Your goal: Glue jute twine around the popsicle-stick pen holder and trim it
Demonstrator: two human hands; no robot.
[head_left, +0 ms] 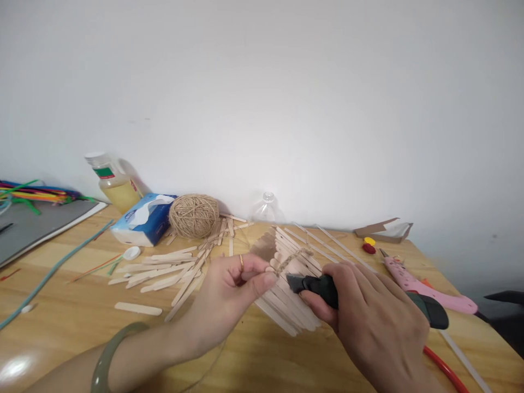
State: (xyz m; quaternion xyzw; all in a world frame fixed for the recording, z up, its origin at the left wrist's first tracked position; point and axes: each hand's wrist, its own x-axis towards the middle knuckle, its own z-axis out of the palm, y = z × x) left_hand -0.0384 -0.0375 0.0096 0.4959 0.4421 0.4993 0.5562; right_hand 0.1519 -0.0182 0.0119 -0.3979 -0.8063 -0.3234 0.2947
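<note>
My left hand (pixel 239 286) pinches one end of a short braided twine cord (pixel 292 257) between thumb and forefinger. A panel of craft sticks (pixel 286 305) joined side by side lies beneath the cord, partly covered by both hands. In my right hand (pixel 372 311) is a black and dark green utility knife (pixel 319 286), gripped with its tip pointing left, close to the cord and my left thumb. Whether the tip touches the cord I cannot tell. A thin strand of twine (pixel 208 371) trails down below my left wrist.
Loose craft sticks (pixel 164 270) are scattered at left, near a twine ball (pixel 194 215), a tissue pack (pixel 143 218) and a glue bottle (pixel 114 183). A clear bottle top (pixel 267 207) stands by the wall. At right lie a pink glue gun (pixel 429 286) and a red curved thing (pixel 446 368).
</note>
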